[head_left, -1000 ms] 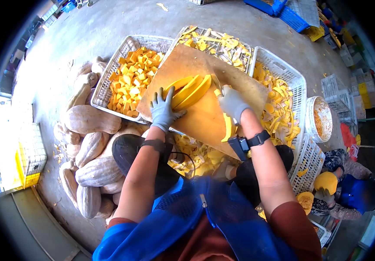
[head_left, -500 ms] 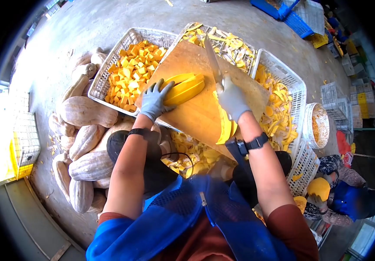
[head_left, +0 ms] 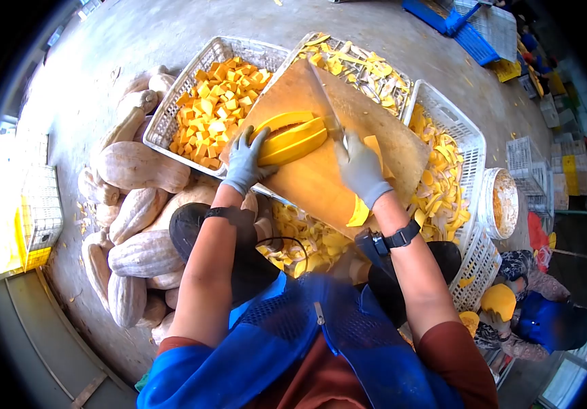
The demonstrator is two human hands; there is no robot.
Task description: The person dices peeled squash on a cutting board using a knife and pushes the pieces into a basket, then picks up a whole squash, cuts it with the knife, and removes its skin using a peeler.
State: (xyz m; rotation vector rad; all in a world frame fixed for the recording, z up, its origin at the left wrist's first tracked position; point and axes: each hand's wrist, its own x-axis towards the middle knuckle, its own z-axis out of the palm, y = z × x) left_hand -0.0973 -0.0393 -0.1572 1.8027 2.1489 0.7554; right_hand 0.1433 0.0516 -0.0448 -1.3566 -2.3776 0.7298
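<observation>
1. Head view, left hand: your gloved left hand (head_left: 244, 163) is set on the near end of the pumpkin wedges (head_left: 290, 140), which lie on the cutting board (head_left: 392, 123). Your thumb runs along their side closest to you, your other fingers cap the left end, and the end is held between them.
2. Head view, the wedges: they reach rightward from your left fingertips toward your right hand (head_left: 362, 167), side by side, with a dark gap between the rows.
3. Head view, right hand: your gloved right fingers are wrapped round the handle of the knife (head_left: 327, 105). The blade points away from you, ahead of those fingers and just beside the wedges' right end; whether it touches them you cannot tell.
4. Head view, close to your right fingers: one cut piece (head_left: 374, 146) lies just right of them, and another (head_left: 358, 213) lies nearer you, below the palm.
5. Head view, further out: beyond your left fingers, a white crate (head_left: 164, 127) holds pumpkin cubes (head_left: 215, 112); right of your right fingers, a second crate (head_left: 469, 143) holds peelings (head_left: 437, 184).
</observation>
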